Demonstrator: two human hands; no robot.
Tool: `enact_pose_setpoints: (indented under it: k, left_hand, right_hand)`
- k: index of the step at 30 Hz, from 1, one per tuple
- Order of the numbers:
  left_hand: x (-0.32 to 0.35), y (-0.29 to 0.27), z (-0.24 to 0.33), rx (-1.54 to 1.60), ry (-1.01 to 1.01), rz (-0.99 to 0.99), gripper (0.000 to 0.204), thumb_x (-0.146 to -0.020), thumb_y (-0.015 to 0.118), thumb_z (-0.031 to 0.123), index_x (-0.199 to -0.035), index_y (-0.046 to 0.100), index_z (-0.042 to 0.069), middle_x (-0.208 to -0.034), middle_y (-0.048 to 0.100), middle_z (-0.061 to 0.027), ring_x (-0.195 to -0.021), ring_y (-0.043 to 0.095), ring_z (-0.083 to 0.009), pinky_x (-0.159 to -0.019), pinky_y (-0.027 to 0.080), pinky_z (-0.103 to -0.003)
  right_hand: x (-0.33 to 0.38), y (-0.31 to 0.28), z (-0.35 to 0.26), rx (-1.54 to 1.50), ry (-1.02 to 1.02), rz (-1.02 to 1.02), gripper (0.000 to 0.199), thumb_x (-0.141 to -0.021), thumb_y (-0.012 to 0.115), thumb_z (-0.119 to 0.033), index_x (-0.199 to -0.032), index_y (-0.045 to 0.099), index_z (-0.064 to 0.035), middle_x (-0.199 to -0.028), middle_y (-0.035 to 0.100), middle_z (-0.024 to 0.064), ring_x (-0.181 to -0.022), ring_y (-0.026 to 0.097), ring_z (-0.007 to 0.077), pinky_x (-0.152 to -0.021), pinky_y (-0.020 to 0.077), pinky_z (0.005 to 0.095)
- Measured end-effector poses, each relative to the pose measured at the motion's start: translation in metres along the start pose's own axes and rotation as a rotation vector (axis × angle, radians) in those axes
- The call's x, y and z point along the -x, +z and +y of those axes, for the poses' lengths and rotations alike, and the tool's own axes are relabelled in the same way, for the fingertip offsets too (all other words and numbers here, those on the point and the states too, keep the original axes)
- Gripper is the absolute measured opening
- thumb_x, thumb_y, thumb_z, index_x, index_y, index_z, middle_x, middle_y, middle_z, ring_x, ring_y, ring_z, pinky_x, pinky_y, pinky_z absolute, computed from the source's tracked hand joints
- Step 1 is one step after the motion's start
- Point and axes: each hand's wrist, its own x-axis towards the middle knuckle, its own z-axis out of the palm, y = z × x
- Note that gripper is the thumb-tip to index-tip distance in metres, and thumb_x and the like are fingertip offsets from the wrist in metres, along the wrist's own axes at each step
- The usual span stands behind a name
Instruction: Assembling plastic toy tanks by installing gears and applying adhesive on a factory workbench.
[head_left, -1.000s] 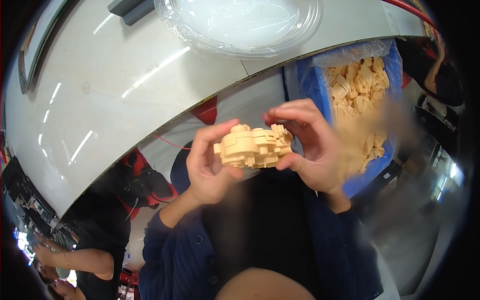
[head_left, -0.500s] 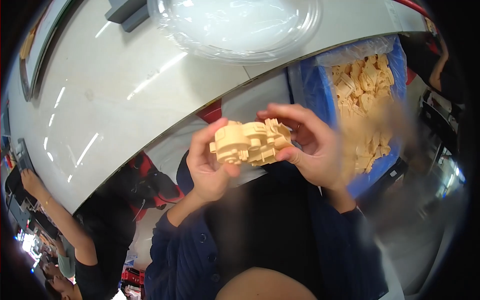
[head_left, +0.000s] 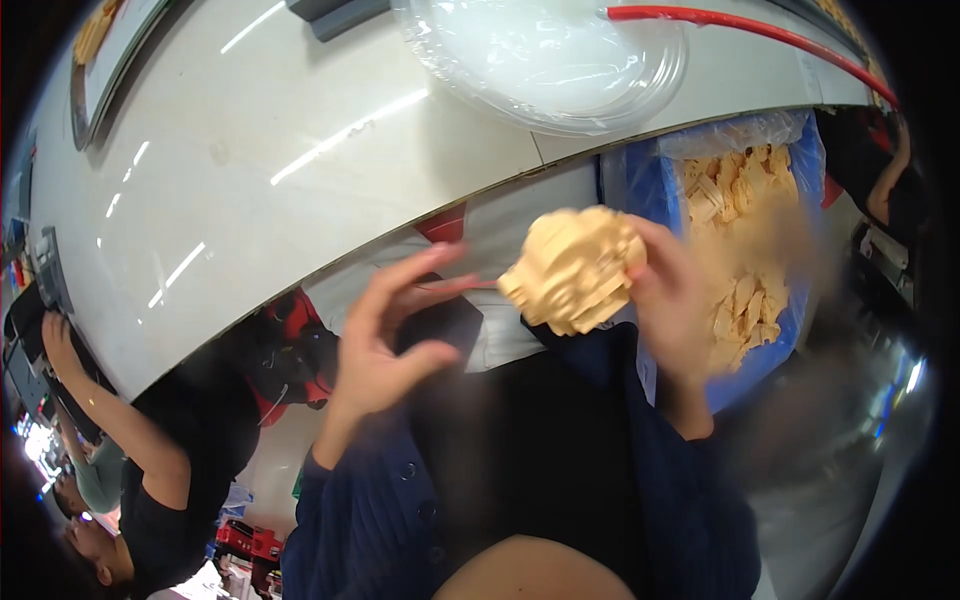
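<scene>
A cream-coloured moulded plastic part, chunky and knobbly, is held in front of my body above the lap. My right hand grips it at its right end between thumb and fingers, slightly smeared by motion. Its surface detail is blurred. Some distance left of the part, my left hand is open, its thumb and fingers spread, touching nothing.
A white table curves across the far side. On it lie a clear plastic-wrapped round dish, a red hose and a grey block. To the right, a blue-lined box holds several cream parts. A co-worker's arm reaches in at left.
My left hand has let go of the part and opened. My right hand has carried the part rightward and turned it. The view has shifted, bringing the red hose over the dish.
</scene>
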Motion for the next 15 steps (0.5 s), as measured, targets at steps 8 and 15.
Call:
enact_pose_setpoints:
  k: [8, 15]
  left_hand:
    - [0.024, 0.006, 0.051, -0.876, 0.213, 0.403, 0.026, -0.088, 0.054, 0.014, -0.105, 0.061, -0.004, -0.105, 0.060, -0.0127, -0.097, 0.058, -0.0206, -0.078, 0.047, -0.026]
    - [-0.034, 0.020, 0.057, -0.034, -0.413, -0.187, 0.049, -0.084, 0.069, 0.021, -0.119, 0.052, -0.010, -0.102, 0.063, -0.0127, -0.091, 0.061, -0.0124, -0.077, 0.049, -0.023]
  right_hand:
    - [-0.002, 0.003, 0.004, -0.192, 0.233, -0.109, 0.035, -0.095, 0.054, -0.022, -0.118, 0.053, 0.0048, -0.103, 0.061, 0.0064, -0.092, 0.056, 0.0087, -0.078, 0.0445, 0.0210]
    - [-0.011, 0.022, -0.023, 0.186, 0.120, -0.225, 0.034, -0.094, 0.055, -0.023, -0.114, 0.056, 0.0043, -0.096, 0.062, 0.0056, -0.089, 0.056, 0.0078, -0.076, 0.0454, 0.0212]
